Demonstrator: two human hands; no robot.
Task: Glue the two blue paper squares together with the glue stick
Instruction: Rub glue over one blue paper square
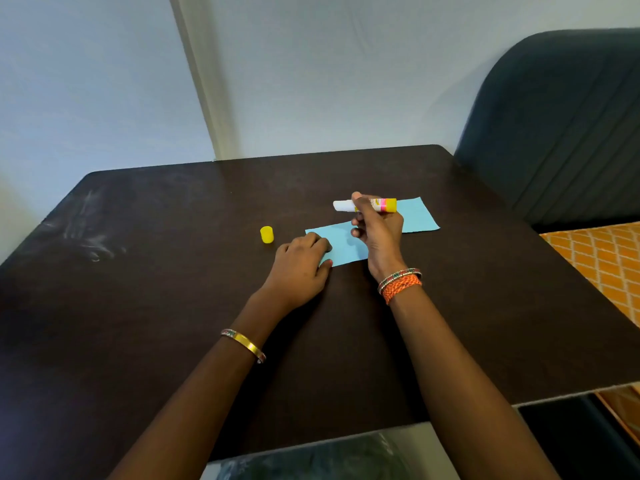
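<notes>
Two blue paper squares lie on the dark table (173, 271). The nearer square (341, 242) is partly under both hands; the farther square (417, 214) lies behind it to the right. My right hand (377, 233) grips the uncapped glue stick (367, 205) sideways above the papers, its white glue tip pointing left. My left hand (301, 265) rests on the near square's left corner, fingers touching the paper. The yellow cap (267, 234) stands on the table just left of the papers.
A dark blue padded chair (561, 126) stands at the table's far right. An orange patterned cloth (602, 261) lies beyond the right edge. A pale wall runs behind the table. White smudges mark the table's left part.
</notes>
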